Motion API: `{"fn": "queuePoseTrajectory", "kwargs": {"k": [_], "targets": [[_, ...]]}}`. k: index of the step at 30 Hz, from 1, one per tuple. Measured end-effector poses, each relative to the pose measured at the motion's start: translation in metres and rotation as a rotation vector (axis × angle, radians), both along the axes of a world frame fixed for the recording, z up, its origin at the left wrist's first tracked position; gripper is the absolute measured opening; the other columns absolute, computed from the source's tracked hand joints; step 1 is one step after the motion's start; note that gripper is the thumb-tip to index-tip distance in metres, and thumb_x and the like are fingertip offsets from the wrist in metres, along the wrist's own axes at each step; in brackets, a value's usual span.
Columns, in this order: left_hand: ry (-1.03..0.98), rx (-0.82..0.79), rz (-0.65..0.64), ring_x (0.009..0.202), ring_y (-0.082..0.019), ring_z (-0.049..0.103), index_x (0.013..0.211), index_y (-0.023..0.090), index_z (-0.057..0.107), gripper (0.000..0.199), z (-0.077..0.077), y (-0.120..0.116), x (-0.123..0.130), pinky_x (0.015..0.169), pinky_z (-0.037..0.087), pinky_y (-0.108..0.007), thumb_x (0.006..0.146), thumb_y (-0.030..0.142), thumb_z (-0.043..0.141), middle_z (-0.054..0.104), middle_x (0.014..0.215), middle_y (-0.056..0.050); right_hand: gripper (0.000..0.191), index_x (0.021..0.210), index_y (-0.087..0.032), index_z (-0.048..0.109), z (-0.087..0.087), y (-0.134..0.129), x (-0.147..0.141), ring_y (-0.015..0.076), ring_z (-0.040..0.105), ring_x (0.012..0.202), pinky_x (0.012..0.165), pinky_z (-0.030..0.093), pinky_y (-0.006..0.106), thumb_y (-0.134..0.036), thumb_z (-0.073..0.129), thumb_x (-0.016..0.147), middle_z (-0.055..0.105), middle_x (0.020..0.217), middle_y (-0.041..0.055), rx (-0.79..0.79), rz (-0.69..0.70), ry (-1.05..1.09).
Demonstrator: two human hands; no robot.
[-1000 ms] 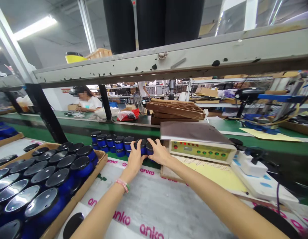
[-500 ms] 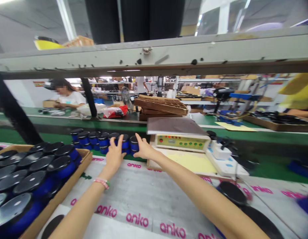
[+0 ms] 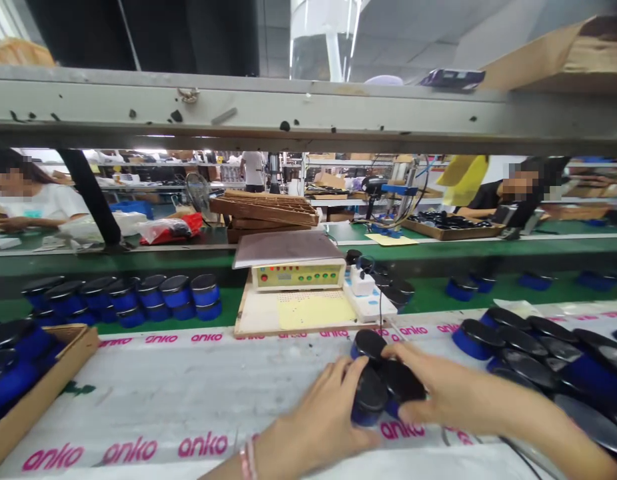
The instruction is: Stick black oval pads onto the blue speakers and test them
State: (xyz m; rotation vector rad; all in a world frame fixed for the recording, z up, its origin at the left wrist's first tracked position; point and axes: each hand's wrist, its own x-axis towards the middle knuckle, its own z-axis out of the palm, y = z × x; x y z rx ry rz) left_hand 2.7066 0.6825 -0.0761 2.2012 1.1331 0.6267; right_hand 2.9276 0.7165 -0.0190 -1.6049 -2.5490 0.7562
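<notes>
Three blue jars with black lids stand close together on the covered bench, right of centre. My left hand (image 3: 328, 413) curls round the nearest jar (image 3: 369, 398) from the left, its fingers against the side and lid. From the right, my right hand (image 3: 423, 383) wraps round another jar (image 3: 402, 382). The third jar (image 3: 368, 345) sits just behind these two, near the fingertips of both hands. Stacked blue jars (image 3: 151, 293) form a row on the green belt at the left.
A cardboard tray (image 3: 83, 340) of jars is at the left. Many jars (image 3: 528, 353) stand at the right. Behind the bench are a control box (image 3: 298, 275) and a white power strip (image 3: 371, 300). A shelf beam (image 3: 308, 110) crosses above. Two people sit across the belt.
The view has turned right. Both my hands have left the row of stacked jars on the belt and come to the jars on the bench, closing round two of them.
</notes>
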Motion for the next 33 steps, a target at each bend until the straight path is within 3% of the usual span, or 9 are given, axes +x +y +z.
{"fn": "queuePoseTrajectory", "kwargs": {"k": [4,8,13,16,19,22,26,30,33], "targets": [[-0.088,0.056,0.044,0.110,-0.026,0.054,0.124,0.021,0.048,0.065,0.018,0.020,0.008,0.099,0.044,-0.041,0.064,0.021,0.073,0.058,0.117,-0.007,0.051,0.122,-0.028,0.044,-0.032,-0.027,0.015,0.0233,0.053,0.111,0.091,0.044,0.032,-0.018,0.056,0.073,0.054,0.122,0.0041,0.107,-0.045,0.154],[-0.249,0.198,0.117,0.114,-0.021,0.050,0.125,0.023,0.043,0.056,0.035,0.045,0.018,0.103,0.039,-0.038,0.074,0.025,0.067,0.053,0.122,-0.005,0.041,0.118,-0.030,0.045,-0.022,-0.028,0.041,0.0226,0.058,0.101,0.085,0.048,0.031,-0.029,0.057,0.079,0.056,0.116,0.0021,0.240,-0.149,0.214],[-0.171,0.169,0.020,0.121,-0.027,0.047,0.132,0.029,0.042,0.064,0.014,0.057,0.050,0.104,0.040,-0.042,0.074,0.021,0.068,0.042,0.133,-0.008,0.044,0.119,-0.032,0.045,-0.010,-0.010,0.067,0.0259,0.060,0.100,0.083,0.051,0.037,-0.051,0.056,0.081,0.056,0.117,0.0035,0.627,-0.281,0.290],[-0.144,0.160,0.025,0.120,-0.028,0.050,0.136,0.034,0.036,0.074,0.002,0.055,0.058,0.101,0.044,-0.044,0.072,0.021,0.071,0.039,0.136,-0.008,0.049,0.117,-0.033,0.048,-0.014,0.001,0.068,0.0273,0.062,0.094,0.078,0.053,0.040,-0.059,0.058,0.077,0.059,0.112,0.0032,0.728,-0.284,0.315],[-0.148,0.172,0.048,0.115,-0.026,0.055,0.135,0.037,0.038,0.072,0.002,0.054,0.053,0.097,0.047,-0.040,0.073,0.026,0.073,0.046,0.130,-0.004,0.056,0.115,-0.032,0.050,-0.011,0.013,0.054,0.0296,0.063,0.088,0.072,0.054,0.042,-0.067,0.057,0.072,0.061,0.108,0.0049,0.773,-0.298,0.353],[-0.199,0.213,0.181,0.114,-0.023,0.056,0.135,0.033,0.037,0.072,0.010,0.054,0.025,0.099,0.046,-0.038,0.073,0.030,0.073,0.052,0.125,-0.005,0.057,0.118,-0.032,0.049,0.004,0.022,0.022,0.0292,0.063,0.091,0.071,0.053,0.040,-0.067,0.057,0.073,0.060,0.111,0.0048,0.776,-0.256,0.413],[-0.246,0.327,0.440,0.125,-0.021,0.047,0.134,0.030,0.034,0.067,0.024,0.048,-0.055,0.108,0.036,-0.037,0.077,0.029,0.069,0.047,0.134,-0.006,0.046,0.119,-0.030,0.044,0.017,0.032,-0.049,0.0241,0.062,0.091,0.074,0.051,0.035,-0.050,0.059,0.081,0.057,0.112,0.0044,0.716,-0.021,0.492],[-0.213,0.429,0.715,0.125,-0.023,0.045,0.132,0.029,0.032,0.061,0.025,0.033,-0.148,0.109,0.032,-0.044,0.080,0.027,0.065,0.044,0.134,-0.007,0.041,0.118,-0.026,0.042,0.006,0.048,-0.143,0.0210,0.057,0.100,0.085,0.046,0.031,-0.032,0.062,0.083,0.053,0.114,0.0051,0.536,0.257,0.472],[-0.166,0.460,0.857,0.126,-0.026,0.044,0.133,0.027,0.029,0.061,0.015,0.026,-0.188,0.105,0.035,-0.046,0.082,0.025,0.063,0.041,0.133,-0.009,0.041,0.117,-0.023,0.043,-0.004,0.063,-0.210,0.0204,0.059,0.091,0.077,0.046,0.029,-0.027,0.063,0.081,0.052,0.111,0.0062,0.466,0.308,0.422]]}}
